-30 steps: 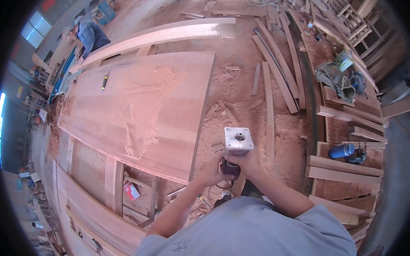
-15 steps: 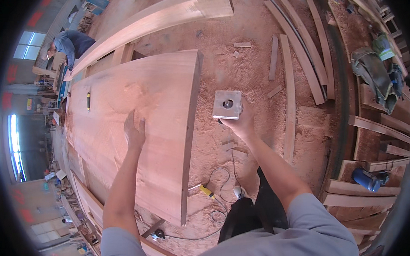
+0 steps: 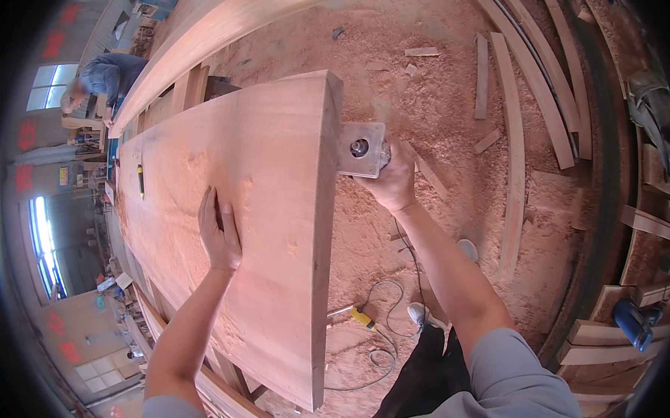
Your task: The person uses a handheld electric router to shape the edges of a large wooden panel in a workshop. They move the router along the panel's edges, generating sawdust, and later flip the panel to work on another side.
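A thick wooden slab (image 3: 278,286) lies raised in front of me, with wood dust scattered on its top. My left hand (image 3: 221,240) rests on that top, fingers stretched out and holding nothing. In my right hand (image 3: 395,180) is a trim router (image 3: 350,162), gripped around its body, which the palm and fingers mostly hide. Its square, clear-edged base plate faces me, with the round opening and bit at the centre. The plate is right beside the slab's right edge; whether they touch I cannot tell.
A yellow-handled tool (image 3: 364,319) with a cord lies on the dusty floor below the slab's edge. A yellow-and-black marker-like item (image 3: 141,180) sits on the slab. Long boards (image 3: 513,141) lie to the right, near a blue bottle (image 3: 630,323). Another person (image 3: 111,75) bends over at the far left.
My right hand has brought the router leftward, up to the slab's right edge. My left hand has settled flat on the slab. The view has shifted somewhat.
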A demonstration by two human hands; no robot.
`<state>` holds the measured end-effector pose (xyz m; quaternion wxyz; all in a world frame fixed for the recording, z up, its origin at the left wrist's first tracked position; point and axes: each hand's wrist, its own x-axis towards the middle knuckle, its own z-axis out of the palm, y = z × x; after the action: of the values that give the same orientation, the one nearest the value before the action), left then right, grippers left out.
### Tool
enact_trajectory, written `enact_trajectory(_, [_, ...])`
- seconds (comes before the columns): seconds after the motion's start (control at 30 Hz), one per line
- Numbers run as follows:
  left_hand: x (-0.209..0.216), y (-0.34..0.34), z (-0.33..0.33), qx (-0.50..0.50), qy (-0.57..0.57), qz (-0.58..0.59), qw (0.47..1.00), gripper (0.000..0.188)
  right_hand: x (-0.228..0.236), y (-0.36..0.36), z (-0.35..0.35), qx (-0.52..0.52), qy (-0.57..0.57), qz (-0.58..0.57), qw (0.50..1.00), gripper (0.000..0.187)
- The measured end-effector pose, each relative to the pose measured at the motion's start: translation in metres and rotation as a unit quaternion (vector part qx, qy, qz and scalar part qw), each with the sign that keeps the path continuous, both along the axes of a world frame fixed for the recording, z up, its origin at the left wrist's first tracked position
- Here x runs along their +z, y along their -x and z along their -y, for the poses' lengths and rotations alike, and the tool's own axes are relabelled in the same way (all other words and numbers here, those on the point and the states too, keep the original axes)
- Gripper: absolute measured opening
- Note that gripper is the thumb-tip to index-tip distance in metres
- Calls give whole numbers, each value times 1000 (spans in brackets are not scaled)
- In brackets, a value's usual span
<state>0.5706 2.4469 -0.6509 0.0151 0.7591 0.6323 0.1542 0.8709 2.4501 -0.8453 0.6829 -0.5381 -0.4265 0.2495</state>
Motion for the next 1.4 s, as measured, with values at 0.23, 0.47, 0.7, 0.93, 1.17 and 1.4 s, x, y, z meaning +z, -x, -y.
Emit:
enact_trajectory(0.23, [-4, 2, -21, -21, -3, 3, 1000, 54, 3, 1, -46, -15, -20, 10, 1000, 66])
enact_trajectory(0.47, [-11, 1, -34, -30, 4, 10, 999, 52, -3, 3, -71, -13, -6, 21, 1000, 71])
enact_trajectory(0.7, [-16, 0, -46, -46, 6, 6, 999, 51, -5, -9, -83, -13, -32, 52, 998, 77])
enact_trajectory(0.93, [-18, 1, -51, -49, 9, 30, 998, 52, -10, -7, -83, 24, -22, 4, 999, 70])
enact_trajectory(1.17, [-19, -1, -55, -49, 15, 27, 998, 52, -15, 0, -93, 43, -43, -51, 997, 72])
enact_trajectory(1.4, [-19, 1, -57, -52, 17, 16, 998, 52, 1, -6, -99, 55, -18, -45, 997, 71])
